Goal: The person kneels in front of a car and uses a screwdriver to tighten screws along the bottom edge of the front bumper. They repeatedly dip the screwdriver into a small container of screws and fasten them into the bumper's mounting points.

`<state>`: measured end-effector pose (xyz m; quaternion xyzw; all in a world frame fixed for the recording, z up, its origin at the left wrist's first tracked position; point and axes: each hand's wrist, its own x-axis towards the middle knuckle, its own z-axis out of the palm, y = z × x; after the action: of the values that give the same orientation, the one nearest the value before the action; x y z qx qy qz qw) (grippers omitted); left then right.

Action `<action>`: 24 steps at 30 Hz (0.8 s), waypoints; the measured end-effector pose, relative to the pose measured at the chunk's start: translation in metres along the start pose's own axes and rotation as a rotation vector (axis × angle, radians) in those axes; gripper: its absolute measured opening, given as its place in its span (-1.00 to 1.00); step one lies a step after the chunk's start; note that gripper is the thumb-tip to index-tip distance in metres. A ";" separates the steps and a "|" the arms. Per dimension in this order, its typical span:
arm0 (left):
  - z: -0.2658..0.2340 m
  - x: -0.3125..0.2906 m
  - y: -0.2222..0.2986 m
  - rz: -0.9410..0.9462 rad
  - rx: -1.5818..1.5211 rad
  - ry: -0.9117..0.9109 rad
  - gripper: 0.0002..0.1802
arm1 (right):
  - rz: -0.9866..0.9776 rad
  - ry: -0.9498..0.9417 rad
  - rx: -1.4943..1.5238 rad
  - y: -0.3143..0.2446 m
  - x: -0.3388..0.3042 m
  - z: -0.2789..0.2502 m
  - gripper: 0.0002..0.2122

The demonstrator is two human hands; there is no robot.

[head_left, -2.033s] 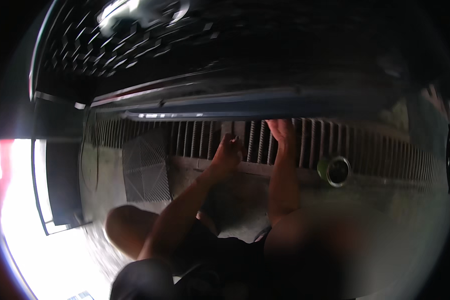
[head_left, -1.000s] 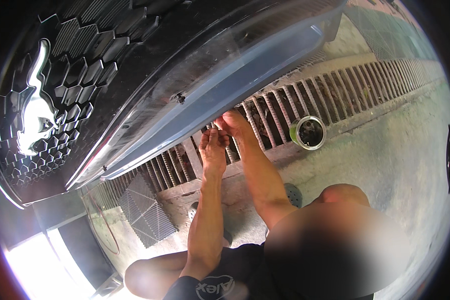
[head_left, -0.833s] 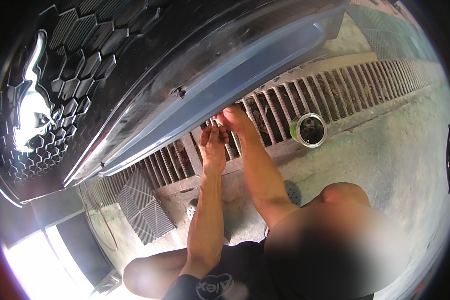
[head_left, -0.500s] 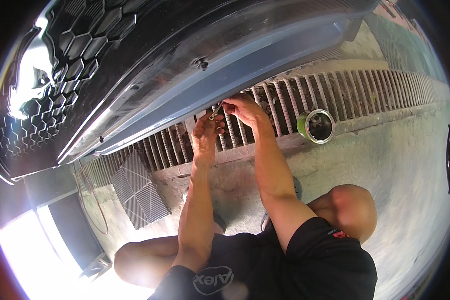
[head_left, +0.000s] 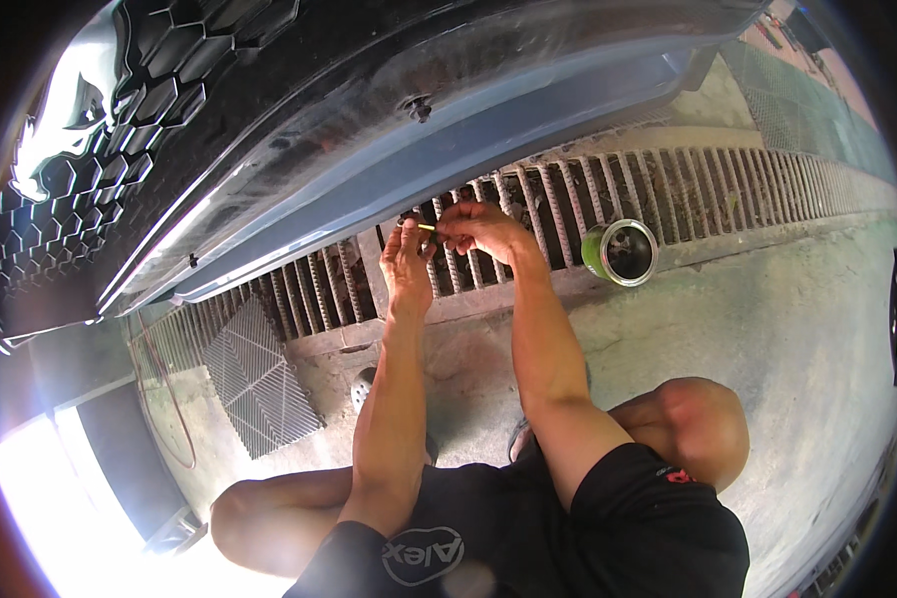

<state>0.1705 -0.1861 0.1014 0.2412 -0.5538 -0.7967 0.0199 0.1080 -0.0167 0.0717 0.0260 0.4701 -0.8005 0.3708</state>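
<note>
Over the floor grate, just below the bumper's lower edge, my two hands are close together. A small thin yellow piece point(head_left: 426, 227) spans the gap between their fingertips; it is too small to name. My left hand point(head_left: 407, 264) pinches its left end, where a dark bit shows at the fingertips. At its right end, the fingers of my right hand point(head_left: 483, 234) are closed, partly hiding what they grip. Above the hands runs the blue-grey lower strip point(head_left: 389, 184) of a car bumper point(head_left: 339, 130), with a dark fastener point(head_left: 419, 108) sticking out of its underside.
A ribbed steel drain grate point(head_left: 658, 194) crosses the floor below the bumper. On its edge, right of my hands, stands an open green tin can point(head_left: 596, 251). A grey ridged floor tile point(head_left: 259, 384) lies at left, beside a thin hose point(head_left: 164, 399).
Both hands have come slightly lower, away from the bumper's edge. A shiny rod-like metal piece showed between the fingers before; now the yellow piece shows there. The view has shifted a little.
</note>
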 end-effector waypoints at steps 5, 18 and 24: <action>0.026 0.007 0.005 -0.139 0.103 -0.083 -0.79 | -0.066 0.300 -0.250 -0.014 0.007 -0.002 -0.65; 0.053 -0.001 0.019 0.074 0.228 -0.259 -0.73 | -0.278 0.224 0.290 -0.028 0.051 0.013 -0.75; 0.050 -0.007 0.016 -0.044 -0.033 -0.148 -0.67 | -0.452 0.174 0.549 -0.014 0.083 0.013 -0.51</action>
<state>0.1526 -0.1464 0.1317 0.1936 -0.5353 -0.8215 -0.0348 0.0432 -0.0697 0.0568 0.0880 0.2614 -0.9534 0.1224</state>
